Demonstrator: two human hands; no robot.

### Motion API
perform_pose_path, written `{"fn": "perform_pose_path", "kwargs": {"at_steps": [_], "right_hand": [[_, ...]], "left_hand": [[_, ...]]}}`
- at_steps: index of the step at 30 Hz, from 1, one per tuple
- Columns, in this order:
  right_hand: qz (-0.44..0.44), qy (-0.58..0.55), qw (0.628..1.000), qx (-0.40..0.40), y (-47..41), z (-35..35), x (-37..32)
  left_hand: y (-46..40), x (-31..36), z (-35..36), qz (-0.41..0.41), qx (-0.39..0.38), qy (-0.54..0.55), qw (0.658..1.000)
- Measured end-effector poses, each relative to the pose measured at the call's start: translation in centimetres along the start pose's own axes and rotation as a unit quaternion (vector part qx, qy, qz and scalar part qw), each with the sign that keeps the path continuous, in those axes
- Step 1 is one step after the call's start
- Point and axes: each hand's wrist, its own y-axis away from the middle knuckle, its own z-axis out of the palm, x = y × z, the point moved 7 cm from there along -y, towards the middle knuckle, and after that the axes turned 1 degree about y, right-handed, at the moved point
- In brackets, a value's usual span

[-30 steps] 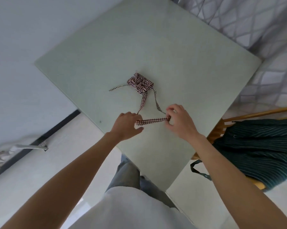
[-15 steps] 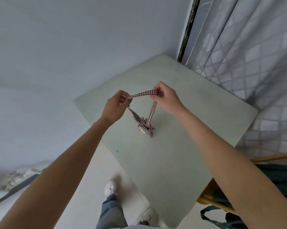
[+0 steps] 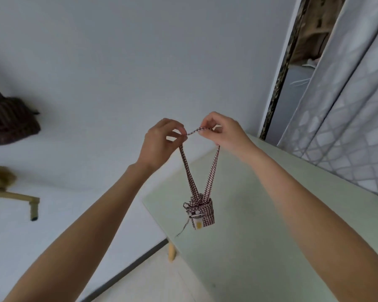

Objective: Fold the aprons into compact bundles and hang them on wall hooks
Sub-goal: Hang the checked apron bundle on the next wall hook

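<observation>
A small red-and-white checked apron bundle (image 3: 201,213) hangs in the air above the corner of the pale green table (image 3: 260,225). It dangles from its checked strap loop (image 3: 213,168), which runs up to both hands. My left hand (image 3: 159,144) pinches the left end of the loop's top, and my right hand (image 3: 224,132) pinches the right end. Both hands are raised in front of the white wall. A thin loose tie trails below the bundle. On the wall at far left hangs a dark striped bundle (image 3: 11,120).
A tan object with a wooden arm (image 3: 13,196) juts from the wall at left. A patterned grey curtain (image 3: 344,118) and a dark door frame (image 3: 281,68) stand at right. A wooden table leg (image 3: 171,252) shows below the table's corner.
Both hands lifted the bundle by its strap loop off the table and up toward the wall. My view tilted up, so the chair with the green apron has left the picture.
</observation>
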Motion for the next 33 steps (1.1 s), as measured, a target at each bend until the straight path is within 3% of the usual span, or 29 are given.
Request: {"fn": "perform_pose_path", "kwargs": {"at_steps": [2,4,7,15,19,23,27,29,33], "right_hand": [[-0.021,0.036,0.999,0.023,-2.5,0.1,-2.0],[-0.030,0.042,0.998,0.022,-4.3,-0.3,-3.3],[-0.042,-0.032,0.998,-0.037,-7.7,0.7,-6.0],[-0.162,-0.054,0.985,0.027,-17.2,4.1,-13.9],[-0.239,-0.043,0.970,0.022,-21.3,6.5,-19.1],[-0.292,-0.064,0.954,0.029,-24.5,8.5,-24.7],[-0.316,-0.126,0.937,0.078,-27.5,9.3,-29.1],[-0.296,-0.200,0.933,0.046,-29.0,9.8,-30.8],[-0.227,-0.317,0.914,-0.108,-31.1,11.4,-33.3]], "left_hand": [[-2.2,-1.0,-1.9,-0.044,-0.081,0.081,0.992],[-3.2,-1.1,-2.4,-0.093,-0.186,0.196,0.958],[-5.6,-1.2,-5.4,-0.105,-0.225,0.288,0.925],[-11.1,-2.4,-16.0,-0.078,-0.055,0.274,0.957],[-12.3,-2.6,-23.3,-0.070,0.072,0.168,0.981],[-13.3,-1.6,-30.2,-0.039,0.183,0.087,0.979],[-14.4,-0.1,-34.9,0.022,0.221,0.009,0.975],[-15.2,0.4,-36.9,0.036,0.233,-0.034,0.971],[-16.8,0.5,-40.2,0.036,0.297,-0.089,0.950]]}}
